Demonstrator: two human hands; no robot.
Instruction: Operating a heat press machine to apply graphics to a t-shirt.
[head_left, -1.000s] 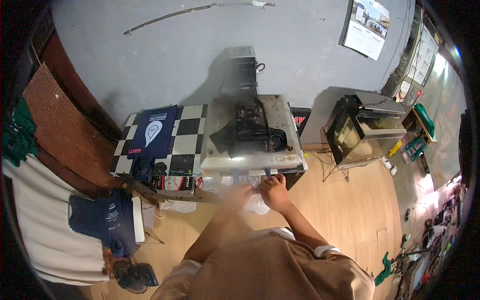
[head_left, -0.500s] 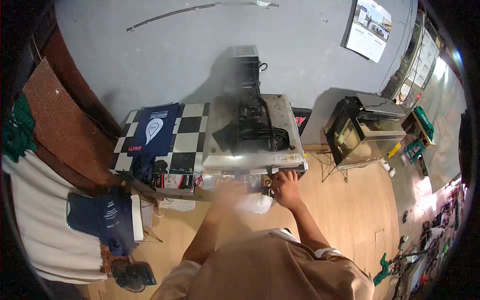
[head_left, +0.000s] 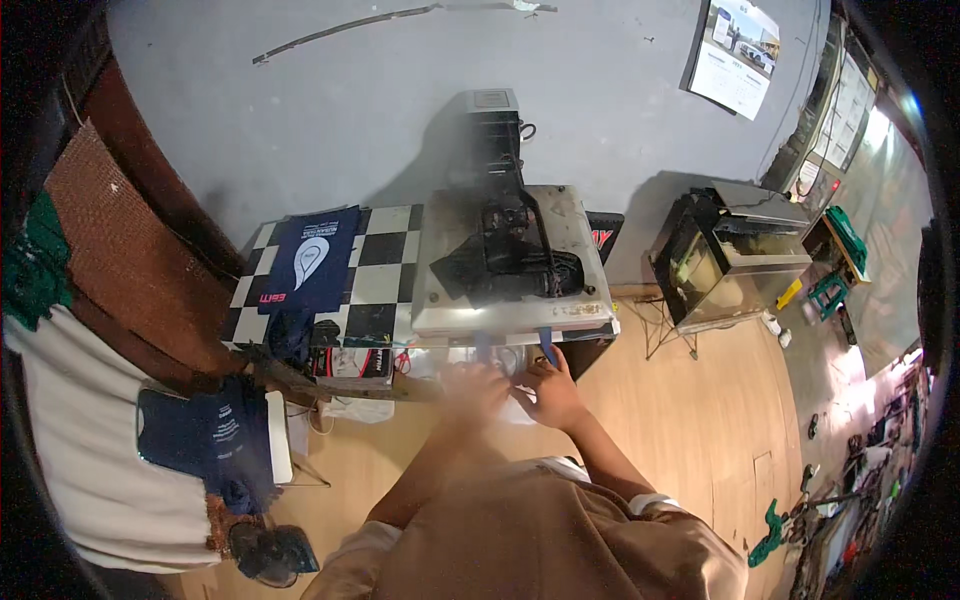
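Note:
A heat press with a wide pale upper plate and a black arm stands on the table in front of me. Two blue fabric straps hang out from under its front edge. My right hand is at the right strap, fingers curled against it. Hazy in the picture, my left hand is just below the left strap, beside my right; its finger detail is lost. Whatever the straps join is hidden under the press.
On the black-and-white checkered tabletop, left of the press, lies a navy printed fabric piece. Boxes sit on the shelf below. A glass tank stands on a thin-legged stand at right. More navy fabric is at left.
My right hand has moved left and slightly down from the press's front right corner, close to my left hand. The right blue strap now shows plainly between press and hand.

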